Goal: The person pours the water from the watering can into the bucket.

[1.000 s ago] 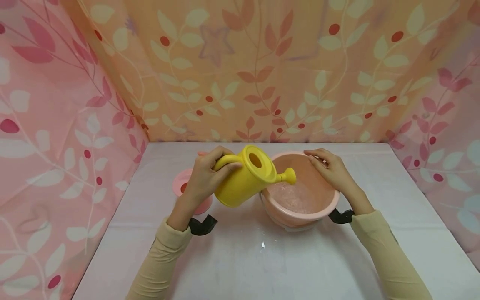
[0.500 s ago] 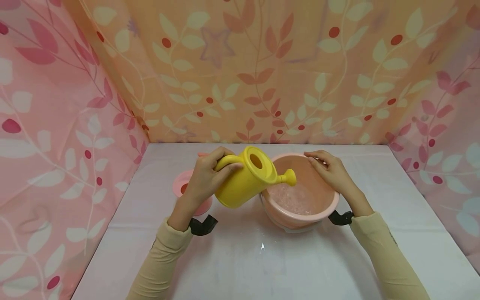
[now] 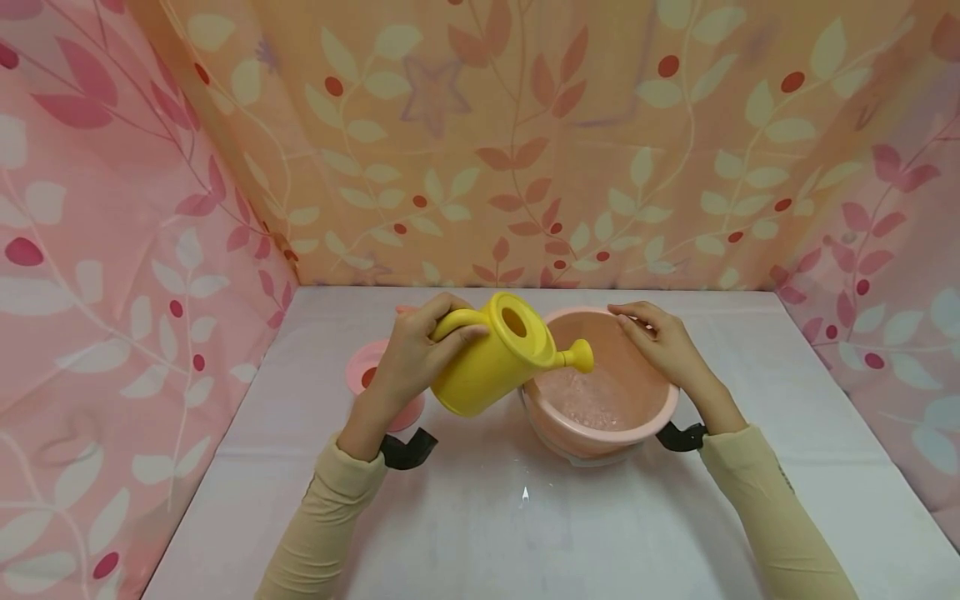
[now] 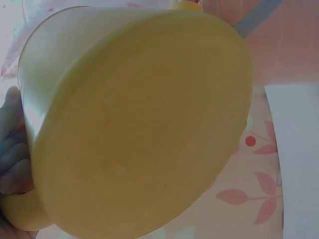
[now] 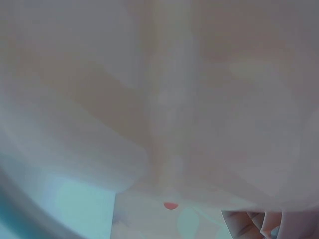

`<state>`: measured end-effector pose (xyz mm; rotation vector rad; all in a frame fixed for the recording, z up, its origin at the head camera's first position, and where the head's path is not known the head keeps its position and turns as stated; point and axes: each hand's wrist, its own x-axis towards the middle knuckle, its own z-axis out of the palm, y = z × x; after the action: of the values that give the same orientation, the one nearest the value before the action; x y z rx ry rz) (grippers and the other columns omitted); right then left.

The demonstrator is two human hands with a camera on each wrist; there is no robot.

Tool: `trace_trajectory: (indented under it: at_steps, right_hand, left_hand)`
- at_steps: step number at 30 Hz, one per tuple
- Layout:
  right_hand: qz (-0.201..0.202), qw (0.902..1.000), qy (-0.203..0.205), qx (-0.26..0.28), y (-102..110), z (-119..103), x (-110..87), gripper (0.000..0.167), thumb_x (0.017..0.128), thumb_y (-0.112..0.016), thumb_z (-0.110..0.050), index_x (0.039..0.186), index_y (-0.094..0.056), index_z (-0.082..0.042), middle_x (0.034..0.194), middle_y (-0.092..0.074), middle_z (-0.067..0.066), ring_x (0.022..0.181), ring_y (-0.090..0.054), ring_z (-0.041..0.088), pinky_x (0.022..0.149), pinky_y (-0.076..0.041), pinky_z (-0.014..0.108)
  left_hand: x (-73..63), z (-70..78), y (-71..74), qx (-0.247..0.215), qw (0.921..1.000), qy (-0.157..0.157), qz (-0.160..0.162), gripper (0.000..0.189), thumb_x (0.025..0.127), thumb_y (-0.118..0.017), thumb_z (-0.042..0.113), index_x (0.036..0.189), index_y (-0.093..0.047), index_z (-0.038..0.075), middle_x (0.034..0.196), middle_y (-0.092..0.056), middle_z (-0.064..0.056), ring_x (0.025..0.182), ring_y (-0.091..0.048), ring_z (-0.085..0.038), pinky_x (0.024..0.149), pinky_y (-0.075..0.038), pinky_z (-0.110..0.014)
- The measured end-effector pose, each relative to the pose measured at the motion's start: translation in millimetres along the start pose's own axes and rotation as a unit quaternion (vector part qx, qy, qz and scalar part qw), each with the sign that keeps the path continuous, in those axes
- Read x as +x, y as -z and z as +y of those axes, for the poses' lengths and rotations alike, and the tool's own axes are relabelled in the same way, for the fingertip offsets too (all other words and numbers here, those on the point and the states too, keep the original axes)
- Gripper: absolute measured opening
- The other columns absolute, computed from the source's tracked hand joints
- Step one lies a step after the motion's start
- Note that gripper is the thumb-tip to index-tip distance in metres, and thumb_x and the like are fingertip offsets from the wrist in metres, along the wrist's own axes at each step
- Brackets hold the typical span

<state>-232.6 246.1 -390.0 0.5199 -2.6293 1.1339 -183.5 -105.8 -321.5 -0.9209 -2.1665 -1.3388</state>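
Note:
My left hand (image 3: 420,346) grips the handle of a yellow watering can (image 3: 483,367), tilted to the right. Its sprinkler spout (image 3: 576,356) reaches over the left part of a pink basin (image 3: 600,433). Water (image 3: 588,400) ripples and bubbles in the basin. On the basin's back right rim, my right hand (image 3: 663,337) holds the edge between thumb and fingers. The can's round base (image 4: 144,129) fills the left wrist view, with curled fingers (image 4: 15,164) at its left. Blurred, pale basin wall (image 5: 224,124) covers most of the right wrist view.
Behind the left wrist, partly hidden, lies a pink object (image 3: 363,367) with a red centre. A small wet spot (image 3: 526,493) shines on the white tabletop (image 3: 480,542) in front of the basin. Floral cloth (image 3: 480,167) walls off the back and both sides.
Both hands, the watering can and the basin stay almost still. The ripples on the water in the basin shift slightly.

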Motion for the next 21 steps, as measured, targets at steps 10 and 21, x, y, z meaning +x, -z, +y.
trace_trajectory:
  at_steps: [10, 21]
  right_hand:
    - [-0.004, 1.0000, -0.006, 0.006, -0.3, 1.7, 0.2, 0.029, 0.094, -0.056, -0.020, 0.121, -0.061, -0.011, 0.116, -0.061, 0.004, 0.104, -0.054, 0.015, 0.079, -0.038, 0.004]
    - [-0.006, 0.9999, -0.015, 0.002, 0.3, 0.3, -0.2, 0.029, 0.094, -0.056, -0.021, 0.121, -0.061, -0.012, 0.117, -0.061, 0.003, 0.105, -0.054, 0.015, 0.078, -0.038, 0.005]
  left_hand:
    - [-0.1, -0.1, 0.8, -0.001, 1.0000, 0.008, -0.005, 0.020, 0.079, -0.073, 0.017, 0.090, -0.059, 0.008, 0.074, -0.057, 0.000, 0.064, -0.049, -0.010, 0.059, -0.044, -0.022]
    - [0.6, -0.6, 0.0, 0.006, 1.0000, 0.003, -0.002, 0.020, 0.078, -0.073, 0.018, 0.089, -0.059, 0.009, 0.073, -0.057, 0.001, 0.061, -0.049, -0.008, 0.057, -0.044, -0.022]
